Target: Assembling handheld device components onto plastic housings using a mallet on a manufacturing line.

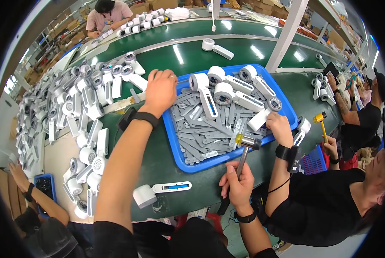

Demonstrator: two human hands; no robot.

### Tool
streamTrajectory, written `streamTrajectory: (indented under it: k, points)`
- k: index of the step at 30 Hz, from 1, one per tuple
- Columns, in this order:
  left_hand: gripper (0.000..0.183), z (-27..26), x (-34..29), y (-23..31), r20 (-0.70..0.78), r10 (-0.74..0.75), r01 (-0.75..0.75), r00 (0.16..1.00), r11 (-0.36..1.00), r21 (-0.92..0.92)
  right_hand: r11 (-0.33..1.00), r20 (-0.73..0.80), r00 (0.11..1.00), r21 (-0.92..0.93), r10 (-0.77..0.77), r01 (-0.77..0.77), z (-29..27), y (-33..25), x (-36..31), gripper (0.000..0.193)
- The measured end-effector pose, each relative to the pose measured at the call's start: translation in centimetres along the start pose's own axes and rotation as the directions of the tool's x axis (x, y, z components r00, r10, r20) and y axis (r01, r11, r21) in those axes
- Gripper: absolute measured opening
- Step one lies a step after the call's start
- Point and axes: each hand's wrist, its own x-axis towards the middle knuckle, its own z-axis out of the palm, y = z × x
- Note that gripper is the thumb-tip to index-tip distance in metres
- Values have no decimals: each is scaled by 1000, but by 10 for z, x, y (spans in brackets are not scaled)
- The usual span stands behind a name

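My right hand (237, 185) grips a hammer (243, 159) by its handle; the head, yellowish at one end and black at the other, is up over the near rim of a blue tray (188, 168). My left hand (161, 90) reaches palm down beside the tray's far left corner, fingers apart and bent, with nothing visible in them. Close to it lies a small grey strip (135, 95). Many grey strips (201, 133) fill the tray, with several white handheld fans (208, 103) on top. Another white fan (144, 195), its handle slot showing blue, lies on the green table before me.
A large heap of white fans (67, 107) covers the left side. At right, a co-worker's hand (280, 129) touches a fan in the tray; the other holds a yellow hammer (320, 120). One fan (218, 48) lies on the green conveyor (179, 56) beyond. A post (287, 36) rises behind the tray.
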Motion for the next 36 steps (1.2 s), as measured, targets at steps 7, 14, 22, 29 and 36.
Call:
streamTrajectory:
  k: [7, 14, 22, 29, 36]
  points:
    - [16, -131, -46, 17, 487, -483, 681, 728, 596, -425, 999, 49, 998, -19, 30, -29, -8, 2, 3, 21]
    - [17, -235, -94, 68, 785, -276, 818, 555, 356, -453, 999, 217, 976, -47, -8, 18, 38, -53, -8, 30]
    - [23, -245, -139, 91, 690, -284, 727, 666, 454, -514, 984, 267, 963, -176, 26, 23, 68, -53, -22, 19]
    - [53, -218, -230, 116, 244, -331, 381, 912, 902, -201, 954, 219, 970, -298, 110, -41, 55, -35, -26, 18]
    - [37, -205, -239, 105, 255, -412, 484, 875, 766, -423, 944, 308, 922, -298, 236, -142, 74, -20, -28, 18]
